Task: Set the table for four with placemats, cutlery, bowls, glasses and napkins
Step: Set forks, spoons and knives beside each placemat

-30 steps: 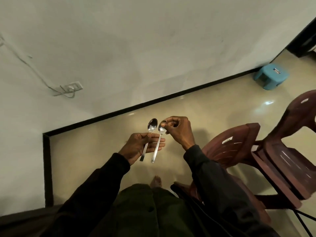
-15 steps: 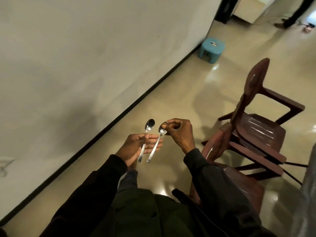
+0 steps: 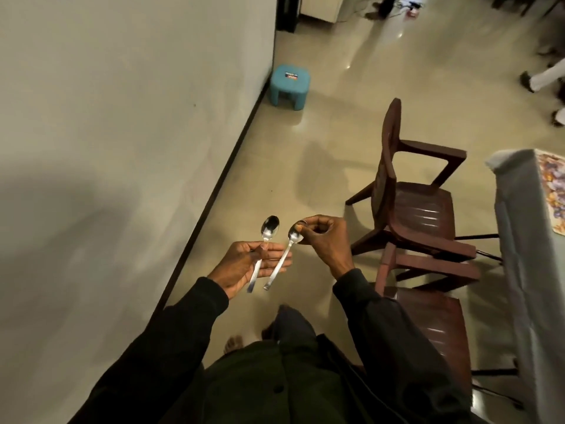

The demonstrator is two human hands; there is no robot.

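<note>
Spoon one [image 3: 270,229]: steel, up in the air above the floor [image 3: 305,166]; lies face up along the left hand [image 3: 244,264], neck pinned under the thumb, bowl standing clear beyond the fingers and pointing away from the person, handle end jutting past the palm toward the body
Spoon two [image 3: 294,239]: just right of spoon one, nearly parallel to it and not touching it; bowl pinched by the right hand [image 3: 324,243], handle slanting down and left across the tips of the left fingers
Left hand: palm up, fingers nearly straight under both handles, thumb pressing spoon one down onto them
Right hand: fingers curled, thumb and forefinger nipping the bowl of spoon two
Counter [image 3: 516,270]: at the right edge of view, draped in a pale cloth; only its left side and far left corner show
Patterned mat [image 3: 552,191]: on the counter top near that far left corner, cut off by the frame
Chairs: two dark brown plastic ones on the floor between the person and the counter, the farther chair [image 3: 412,191] with arms, the nearer chair [image 3: 428,304] close by the right sleeve
Stool [image 3: 289,87]: small, teal, on the floor just beside the wall [image 3: 122,117], well beyond the hands
Person: dark sleeves, dark green top, one bare foot [image 3: 234,344] on the glossy floor below the hands
</note>
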